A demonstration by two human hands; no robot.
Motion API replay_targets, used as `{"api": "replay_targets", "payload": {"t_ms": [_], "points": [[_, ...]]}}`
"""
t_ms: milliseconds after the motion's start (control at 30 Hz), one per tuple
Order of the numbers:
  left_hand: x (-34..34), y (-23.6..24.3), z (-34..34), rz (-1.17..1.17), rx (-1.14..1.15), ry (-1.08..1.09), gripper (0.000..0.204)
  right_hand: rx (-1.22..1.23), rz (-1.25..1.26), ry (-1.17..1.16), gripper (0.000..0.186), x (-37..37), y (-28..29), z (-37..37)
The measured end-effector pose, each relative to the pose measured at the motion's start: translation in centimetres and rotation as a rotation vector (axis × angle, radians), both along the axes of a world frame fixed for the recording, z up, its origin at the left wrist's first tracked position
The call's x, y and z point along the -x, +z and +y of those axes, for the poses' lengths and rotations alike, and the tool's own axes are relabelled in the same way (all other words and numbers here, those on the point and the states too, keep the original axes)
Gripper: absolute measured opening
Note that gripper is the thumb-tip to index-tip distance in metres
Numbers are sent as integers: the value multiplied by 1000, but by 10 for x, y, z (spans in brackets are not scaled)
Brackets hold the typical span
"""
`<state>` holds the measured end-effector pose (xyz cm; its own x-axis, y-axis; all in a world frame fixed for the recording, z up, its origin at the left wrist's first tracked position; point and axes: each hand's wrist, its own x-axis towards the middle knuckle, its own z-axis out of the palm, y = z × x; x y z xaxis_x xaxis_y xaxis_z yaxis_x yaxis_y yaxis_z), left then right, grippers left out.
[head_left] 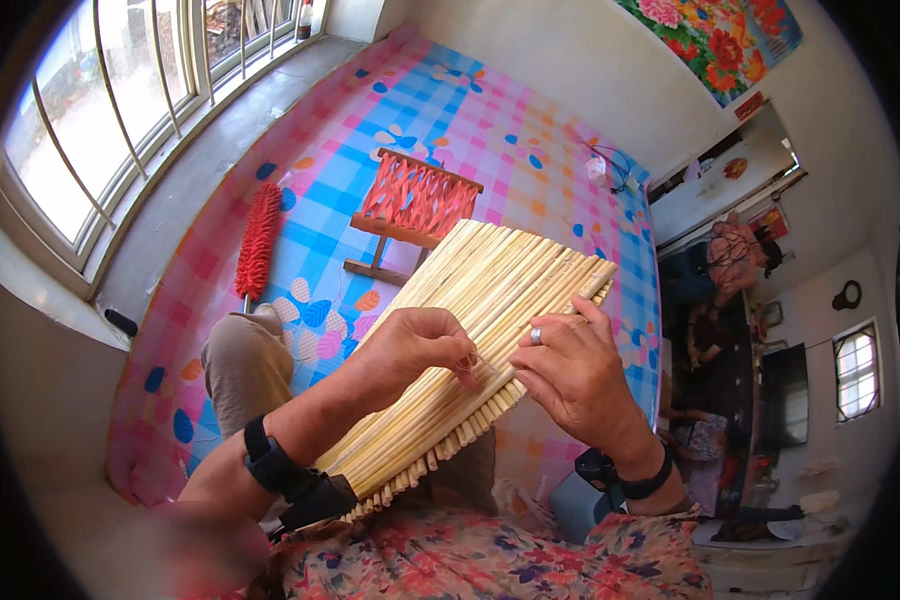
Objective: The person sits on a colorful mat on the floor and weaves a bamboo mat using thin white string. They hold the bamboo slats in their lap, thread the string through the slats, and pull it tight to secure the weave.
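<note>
A mat of pale yellow stalks (490, 262), laid side by side in what looks like two layers, slants across my lap. Above its middle my left hand (410, 350) is closed in a pinch on a thin, pale thread (480, 368), which is hard to make out. My right hand (582, 378), with a ring on one finger, grips the mat's right edge, thumb on the near side and fingers over the top. Whatever lies beneath the mat is hidden.
Beyond the mat stands a folding stool (420, 192) with a red woven seat. A red fluffy duster (259, 240) lies to the left on the checked, flowered covering (315, 225). Barred windows (120, 100) line the left. Other people (735, 260) are at the far right.
</note>
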<state>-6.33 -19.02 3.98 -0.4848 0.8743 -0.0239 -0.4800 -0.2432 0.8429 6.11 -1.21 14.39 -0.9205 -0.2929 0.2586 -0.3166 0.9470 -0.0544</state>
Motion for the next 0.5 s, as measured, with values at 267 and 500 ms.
{"api": "replay_targets", "payload": {"t_ms": [267, 500], "points": [[7, -1, -2, -188, -140, -63, 13, -31, -98, 6, 17, 8, 14, -7], [6, 7, -4, -189, -91, -44, 8, -16, -271, 56, 13, 28, 6, -13]]}}
